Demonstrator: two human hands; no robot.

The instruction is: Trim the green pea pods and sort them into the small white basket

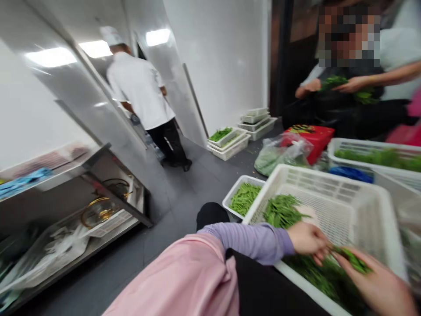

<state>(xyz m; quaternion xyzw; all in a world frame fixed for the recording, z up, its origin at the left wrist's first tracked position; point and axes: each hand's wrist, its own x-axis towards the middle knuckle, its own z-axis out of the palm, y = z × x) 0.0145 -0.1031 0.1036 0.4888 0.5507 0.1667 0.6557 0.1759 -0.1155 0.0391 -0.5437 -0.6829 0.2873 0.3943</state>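
Above a large white basket (371, 210), my left hand (309, 241) pinches the end of some green stems, its fingers pressed together. My right hand (378, 276), blurred at the lower right, is closed round the leafy greens (355, 260) beside it. The two hands nearly meet over the basket's near part. Inside the basket lie a pile of green stems (283, 210) at the left and darker loose greens (322, 276) below my hands. A smaller white tray (226, 202) of cut green pieces (245, 197) stands on the floor against the basket's left side.
Another person (351, 87) handles greens at the upper right. A person in white (138, 87) is at the upper left. A red box (320, 138), plastic bag (279, 153) and stacked trays (230, 147) lie beyond the basket. A metal shelf (98, 175) stands left.
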